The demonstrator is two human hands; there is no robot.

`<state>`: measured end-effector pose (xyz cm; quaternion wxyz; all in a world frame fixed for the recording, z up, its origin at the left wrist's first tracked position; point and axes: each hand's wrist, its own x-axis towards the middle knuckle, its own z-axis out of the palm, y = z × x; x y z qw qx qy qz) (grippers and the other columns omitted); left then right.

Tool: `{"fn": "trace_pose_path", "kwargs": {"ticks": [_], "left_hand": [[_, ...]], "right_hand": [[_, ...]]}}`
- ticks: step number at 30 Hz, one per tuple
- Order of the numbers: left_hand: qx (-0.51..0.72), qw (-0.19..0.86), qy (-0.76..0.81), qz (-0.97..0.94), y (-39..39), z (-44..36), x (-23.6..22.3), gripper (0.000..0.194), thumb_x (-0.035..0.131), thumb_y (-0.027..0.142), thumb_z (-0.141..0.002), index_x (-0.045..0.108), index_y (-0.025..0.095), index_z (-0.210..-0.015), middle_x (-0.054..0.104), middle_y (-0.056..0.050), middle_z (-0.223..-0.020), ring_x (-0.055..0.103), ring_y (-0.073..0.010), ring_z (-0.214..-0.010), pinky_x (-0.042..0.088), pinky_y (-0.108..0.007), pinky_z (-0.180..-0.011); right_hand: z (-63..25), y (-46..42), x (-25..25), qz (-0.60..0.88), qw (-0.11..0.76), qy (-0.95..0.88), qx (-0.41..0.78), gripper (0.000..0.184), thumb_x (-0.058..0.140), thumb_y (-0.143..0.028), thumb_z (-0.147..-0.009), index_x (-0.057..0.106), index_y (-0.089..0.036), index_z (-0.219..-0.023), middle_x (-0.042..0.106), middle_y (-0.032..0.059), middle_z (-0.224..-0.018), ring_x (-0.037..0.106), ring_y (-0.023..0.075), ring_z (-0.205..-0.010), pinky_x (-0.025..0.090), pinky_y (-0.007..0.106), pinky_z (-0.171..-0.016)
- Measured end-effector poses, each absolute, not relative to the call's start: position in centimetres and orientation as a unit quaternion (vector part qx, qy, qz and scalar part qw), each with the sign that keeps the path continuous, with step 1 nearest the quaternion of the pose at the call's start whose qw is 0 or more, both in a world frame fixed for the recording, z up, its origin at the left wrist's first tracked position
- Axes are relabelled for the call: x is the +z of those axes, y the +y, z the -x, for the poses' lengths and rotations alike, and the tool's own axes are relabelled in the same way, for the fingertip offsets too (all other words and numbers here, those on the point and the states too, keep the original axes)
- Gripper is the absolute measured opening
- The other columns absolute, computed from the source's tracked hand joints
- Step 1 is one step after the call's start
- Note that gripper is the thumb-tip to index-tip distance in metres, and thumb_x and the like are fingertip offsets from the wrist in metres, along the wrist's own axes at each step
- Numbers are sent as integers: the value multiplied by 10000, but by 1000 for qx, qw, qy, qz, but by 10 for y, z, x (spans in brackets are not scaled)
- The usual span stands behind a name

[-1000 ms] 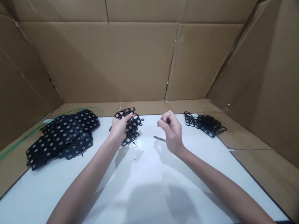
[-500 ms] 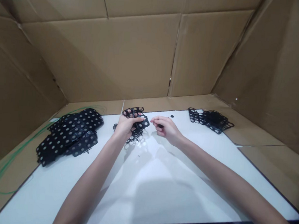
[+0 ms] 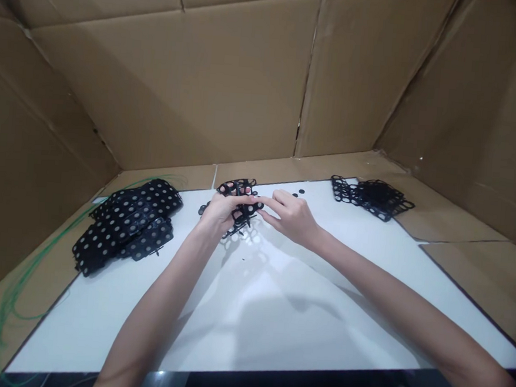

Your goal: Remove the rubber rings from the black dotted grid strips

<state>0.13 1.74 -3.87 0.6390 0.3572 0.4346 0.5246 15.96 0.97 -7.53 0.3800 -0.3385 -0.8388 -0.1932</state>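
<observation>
My left hand [image 3: 221, 210] is wrapped round a floppy black sheet [image 3: 242, 220] full of round holes, with the thumb lying along its upper side. Part of the sheet hangs below the fingers as an open lattice. At the sheet's right edge, the thumb and forefinger of my right hand [image 3: 295, 218] pinch together close to my left thumb. Whether a loose piece is between them is too small to tell. Two small black discs [image 3: 302, 191] lie on the white board behind my right hand.
On the left rests a pile of black sheets with pale dots [image 3: 128, 220]. Black lattice sheets [image 3: 379, 197] are heaped at the back right. Green strands [image 3: 17, 286] trail along the left edge of the white board [image 3: 213, 326]. Cardboard walls [image 3: 203, 95] enclose the back and sides.
My right hand has moved from just right of the sheet onto its edge. The small dark piece at its fingers no longer shows. A second disc is now visible behind it.
</observation>
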Motion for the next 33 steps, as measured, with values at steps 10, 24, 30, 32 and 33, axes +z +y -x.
{"fn": "trace_pose_path", "kwargs": {"ticks": [10,24,30,32,33], "left_hand": [[520,665,431,-317,17,-12,-40,220,653,-16,-431,589,105,-604,594,21,-560,553,-66,-543,438,-171,-550],[596,647,399,-259,20,-17,-28,265,610,-52,-493,521,136,-658,591,37,-601,571,-59,-559,459,-167,-605],[667,585,417,-199,29,1,-24,295,600,-63,-504,509,150,-686,601,23,-604,595,-83,-613,478,-184,-640],[650,605,402,-224,28,6,-24,311,630,-50,-488,526,146,-705,618,13,-637,604,-92,-638,477,-190,-646],[636,616,399,-239,27,6,-24,314,648,-35,-481,536,144,-714,626,9,-655,607,-96,-646,475,-193,-643]], "right_hand": [[-160,5,-71,327,429,-802,-256,179,427,-243,-842,553,-190,-726,447,7,-572,410,123,-564,279,252,-501],[-147,-1,-70,370,604,-690,148,182,398,-264,-833,289,-212,-697,335,-34,-660,352,90,-571,336,246,-567],[-152,0,-56,344,715,-555,250,209,391,-247,-811,218,-228,-696,326,-49,-660,342,72,-526,342,236,-528],[-152,4,-52,332,703,-530,340,196,410,-209,-771,221,-238,-725,331,-66,-627,337,67,-494,335,219,-489],[-151,6,-52,326,689,-518,388,190,405,-183,-749,225,-244,-747,339,-74,-604,335,69,-482,325,209,-468]]}}
